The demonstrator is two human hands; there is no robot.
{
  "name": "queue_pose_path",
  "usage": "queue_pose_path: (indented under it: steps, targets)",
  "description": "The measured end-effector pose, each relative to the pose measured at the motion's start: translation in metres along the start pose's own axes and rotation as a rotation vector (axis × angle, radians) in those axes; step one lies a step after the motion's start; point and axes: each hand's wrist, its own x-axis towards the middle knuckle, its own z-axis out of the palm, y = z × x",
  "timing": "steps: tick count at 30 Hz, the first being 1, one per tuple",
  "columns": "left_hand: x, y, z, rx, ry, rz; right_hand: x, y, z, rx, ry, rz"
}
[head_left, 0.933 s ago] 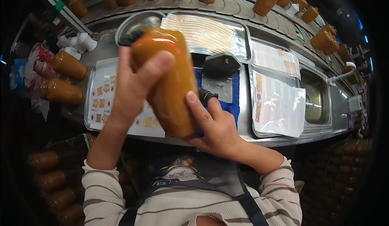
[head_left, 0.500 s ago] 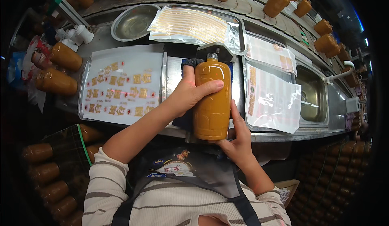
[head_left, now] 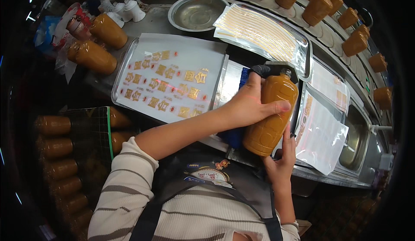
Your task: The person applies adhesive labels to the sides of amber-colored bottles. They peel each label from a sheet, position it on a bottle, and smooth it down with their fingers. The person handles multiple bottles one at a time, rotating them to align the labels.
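A glossy caramel-brown bottle (head_left: 273, 122) with a clear neck lies tilted in front of me, its neck pointing away at a dark metal holder (head_left: 283, 65). My left hand (head_left: 253, 103) is closed around its upper left side, thumb across the front. Black covering wraps that hand's fingertips. Cradling the base and lower right side is my right hand (head_left: 283, 156), its fingers partly hidden behind the bottle. A blue cloth-like piece (head_left: 234, 135) shows beneath, left of the bottle. To the left, a tray (head_left: 116, 85) bears a white sheet (head_left: 173, 46) of gold and red decals.
A metal bowl (head_left: 196, 12) and a tray with gold-striped sheets (head_left: 257, 29) stand behind. At right are more decal sheets (head_left: 322, 133) and a sink (head_left: 356, 141). Brown bottles (head_left: 93, 57) lie at left; others stand on a curved conveyor (head_left: 322, 33).
My view has turned left, so the scene sits further right and tilts. Both hands keep their hold on the bottle.
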Motion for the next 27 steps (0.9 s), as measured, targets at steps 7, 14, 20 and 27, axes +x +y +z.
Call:
queue_pose_path:
  steps: [7, 14, 20, 27]
  targets:
    - [-0.021, -0.038, -0.226, 1.003, 0.532, -0.134, 0.002, 0.001, 0.004, 0.019, 0.043, -0.046]
    - [0.015, -0.052, -0.294, 1.118, 0.293, -0.063, 0.0, 0.006, 0.005, 0.041, 0.039, -0.015]
    - [0.027, -0.039, -0.297, 0.594, 0.257, -0.21, -0.004, 0.004, 0.008, 0.045, 0.073, -0.041]
    - [0.023, -0.067, -0.304, 0.552, 0.326, -0.141, -0.003, 0.009, 0.002, -0.02, 0.01, -0.099]
